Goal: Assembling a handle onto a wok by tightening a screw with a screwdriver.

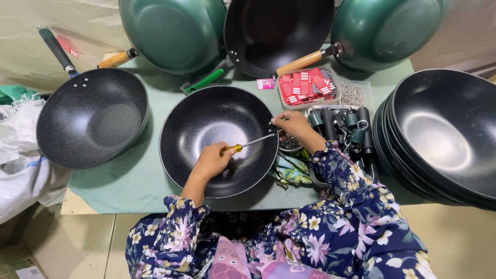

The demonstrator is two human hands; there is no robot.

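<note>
A black speckled wok (206,124) without a handle lies in front of me on the green table cover (129,181). My left hand (213,160) rests inside it and grips a screwdriver (247,144) with a yellow handle. The shaft points right toward the wok's rim. My right hand (292,125) pinches at the rim by the rivet holes, just at the screwdriver's tip. Whether it holds a small part I cannot tell.
A finished black pan with a dark handle (90,116) lies at the left. Three woks (274,31) lean at the back. A stack of black woks (444,139) fills the right. A tray of red packets (308,87), screws (353,95) and dark handles (351,129) sit between.
</note>
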